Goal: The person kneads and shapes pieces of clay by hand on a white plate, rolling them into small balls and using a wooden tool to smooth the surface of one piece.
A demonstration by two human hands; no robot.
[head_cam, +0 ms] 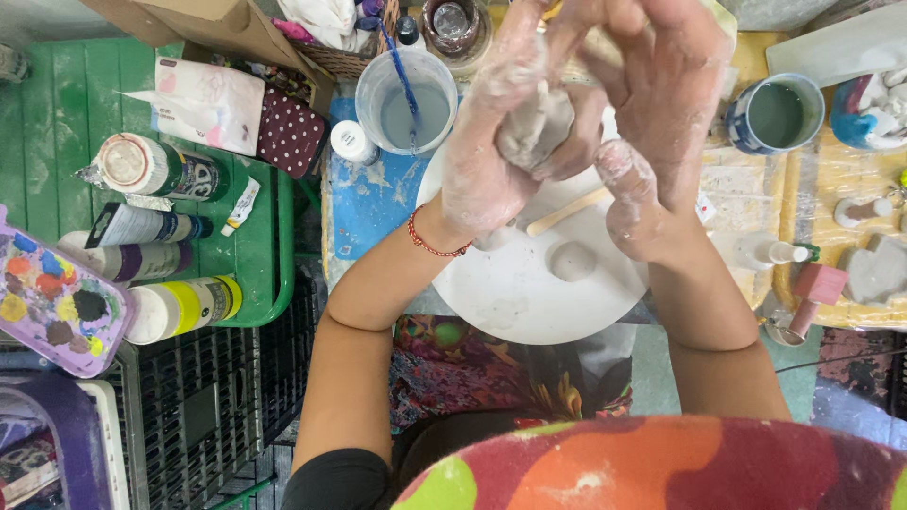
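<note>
Head view: both hands raised above a white round board (529, 302), left hand (491, 161) and right hand (661, 113) cupped around a grey clay lump (536, 127), fingers (619, 175) curled and pressed into it, coated in wet slip. Below on the board, a small clay ball (573, 261) beside a wooden stick (567, 212). Just beyond, a water cup (416, 104) with a blue brush. Likely risks: slippery lump dropped onto the ball, flattening it; an elbow swing tipping the cup; overworked clay cracking.
</note>
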